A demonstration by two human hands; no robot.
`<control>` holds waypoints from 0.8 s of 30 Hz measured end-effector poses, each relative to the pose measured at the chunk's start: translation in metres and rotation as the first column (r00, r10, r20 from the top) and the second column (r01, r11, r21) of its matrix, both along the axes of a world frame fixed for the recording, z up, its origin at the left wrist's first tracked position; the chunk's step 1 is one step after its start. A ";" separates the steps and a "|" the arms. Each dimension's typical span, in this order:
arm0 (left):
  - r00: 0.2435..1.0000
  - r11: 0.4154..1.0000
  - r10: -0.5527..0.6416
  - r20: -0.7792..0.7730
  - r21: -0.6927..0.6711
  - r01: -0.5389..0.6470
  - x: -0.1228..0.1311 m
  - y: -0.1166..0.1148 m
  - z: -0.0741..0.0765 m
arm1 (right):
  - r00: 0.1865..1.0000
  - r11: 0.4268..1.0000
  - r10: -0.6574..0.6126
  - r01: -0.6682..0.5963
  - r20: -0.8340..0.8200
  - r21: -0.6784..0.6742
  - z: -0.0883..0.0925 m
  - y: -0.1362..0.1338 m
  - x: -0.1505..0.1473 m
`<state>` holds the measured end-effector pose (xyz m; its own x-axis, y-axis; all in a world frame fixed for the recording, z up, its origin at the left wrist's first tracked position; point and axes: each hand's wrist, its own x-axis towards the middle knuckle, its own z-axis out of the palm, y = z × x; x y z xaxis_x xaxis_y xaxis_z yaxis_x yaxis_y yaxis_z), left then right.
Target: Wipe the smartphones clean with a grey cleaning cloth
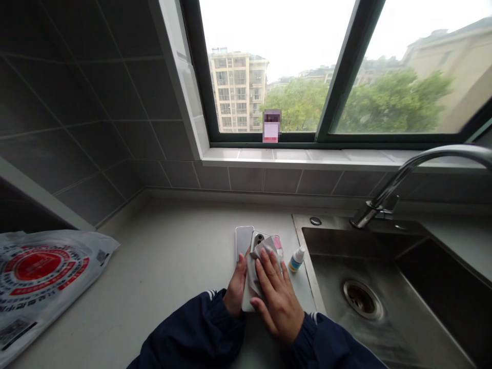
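A phone (247, 303) lies back side up on the counter, its camera lenses near the far end and a pink patch at its upper right. My left hand (235, 287) grips its left edge, thumb and fingers along the side. Under the flat fingers of my right hand (274, 294), a thin grey cloth (254, 274) is pressed against the phone's back. Partly behind the phone is a flat grey rectangle with a light rim (243, 237); I cannot tell what it is. A small white-capped bottle (296, 259) with a blue and yellow label stands right of my right hand.
To the right is a steel sink (313, 287) with a drain (363, 299) and a curved tap (388, 187). A printed plastic bag (49, 277) lies on the counter (165, 256) at left. Behind are a tiled sill (292, 155) and a window.
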<state>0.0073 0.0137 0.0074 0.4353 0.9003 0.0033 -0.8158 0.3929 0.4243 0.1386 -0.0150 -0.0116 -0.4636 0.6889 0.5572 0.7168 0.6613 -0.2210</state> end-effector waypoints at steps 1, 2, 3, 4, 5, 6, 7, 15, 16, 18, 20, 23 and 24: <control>1.000 1.000 0.018 -0.002 0.003 -0.018 0.000 0.000 0.001 | 1.000 1.000 -0.001 0.002 -0.019 0.018 0.001 0.000 0.001; 0.999 0.999 0.044 -0.007 0.000 -0.044 0.001 -0.001 0.003 | 0.999 0.999 -0.001 0.003 -0.039 0.042 0.002 0.000 0.001; 0.997 0.997 0.070 -0.015 -0.010 -0.070 0.001 -0.001 0.004 | 0.998 0.998 0.000 0.004 -0.058 0.066 0.003 0.000 0.002; 0.995 0.995 0.099 -0.026 -0.025 -0.100 0.001 -0.001 0.005 | 0.997 0.996 -0.002 0.008 -0.073 0.085 0.003 -0.001 0.002; 0.991 0.991 0.124 -0.039 -0.042 -0.126 0.001 -0.002 0.007 | 0.996 0.995 -0.006 0.014 -0.086 0.100 0.004 -0.001 0.003; 0.989 0.988 0.141 -0.053 -0.062 -0.144 0.001 -0.002 0.008 | 0.995 0.994 -0.008 0.018 -0.095 0.107 0.004 -0.001 0.003; 0.987 0.985 0.148 -0.066 -0.081 -0.154 0.001 -0.002 0.009 | 0.995 0.994 -0.008 0.019 -0.101 0.107 0.005 -0.001 0.003; 0.984 0.978 0.166 -0.071 -0.118 -0.173 0.002 -0.001 0.012 | 0.955 0.986 0.147 -0.119 -0.259 0.120 0.011 -0.004 -0.001; 0.984 0.979 0.165 -0.069 -0.111 -0.172 0.002 -0.001 0.013 | 0.946 0.984 0.157 -0.126 -0.283 0.124 0.013 -0.005 -0.001; 0.985 0.981 0.160 -0.070 -0.103 -0.166 0.004 -0.002 0.015 | 0.929 0.987 0.141 -0.107 -0.343 0.116 0.014 -0.007 -0.001; 0.984 0.981 0.157 -0.080 -0.103 -0.165 0.005 -0.003 0.018 | 0.897 0.994 0.109 -0.085 -0.428 0.074 0.013 -0.008 -0.002; 0.981 0.979 0.172 -0.092 -0.094 -0.181 0.007 -0.003 0.021 | 0.850 0.995 0.087 -0.102 -0.520 0.000 0.009 -0.009 -0.002; 0.980 0.979 0.174 -0.096 -0.092 -0.183 0.008 -0.003 0.021 | 0.846 0.994 0.089 -0.110 -0.525 -0.010 0.008 -0.009 -0.003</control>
<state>0.0148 0.0102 0.0281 0.2622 0.9573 -0.1216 -0.8383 0.2884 0.4627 0.1357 -0.0241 -0.0035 -0.1776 0.6804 0.7110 0.4185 0.7061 -0.5711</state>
